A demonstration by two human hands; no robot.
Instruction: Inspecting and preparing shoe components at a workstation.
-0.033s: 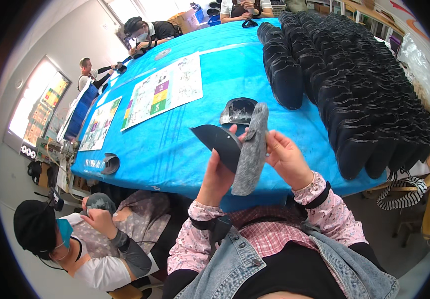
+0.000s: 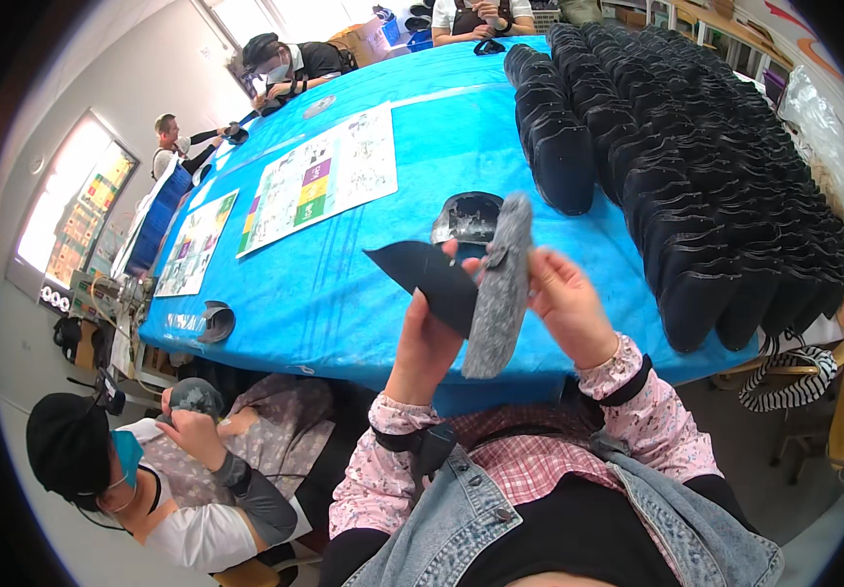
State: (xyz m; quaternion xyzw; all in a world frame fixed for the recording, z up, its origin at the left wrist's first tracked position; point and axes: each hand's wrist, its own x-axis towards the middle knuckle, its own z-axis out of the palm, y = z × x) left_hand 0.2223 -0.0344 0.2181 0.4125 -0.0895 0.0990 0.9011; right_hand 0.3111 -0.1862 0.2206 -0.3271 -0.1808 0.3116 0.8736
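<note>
My left hand (image 2: 422, 342) is closed round a black curved brim-shaped piece (image 2: 427, 279), thumb on its near face and fingertips showing behind its upper edge. Against that piece's right side stands a long grey fleecy piece (image 2: 502, 303), roughly upright; whether the two are joined I cannot tell. At the grey piece's right edge, my right hand (image 2: 569, 308) has thumb and fingers pinched together, partly hidden behind it. Just beyond my hands, a black curved piece with a worn-looking grey patch (image 2: 468, 217) lies on the blue-covered table (image 2: 343, 284).
Long rows of stacked black curved pieces (image 2: 706, 186) fill the table's right side. Printed sheets (image 2: 348, 157) lie to the left, near a small dark curved piece (image 2: 216, 321). A co-worker (image 2: 172, 479) sits close on my left; others work along the far edges.
The grey fleecy piece has shifted slightly up and right and turned a little. The black piece has tipped slightly left. My right hand has moved up a little.
</note>
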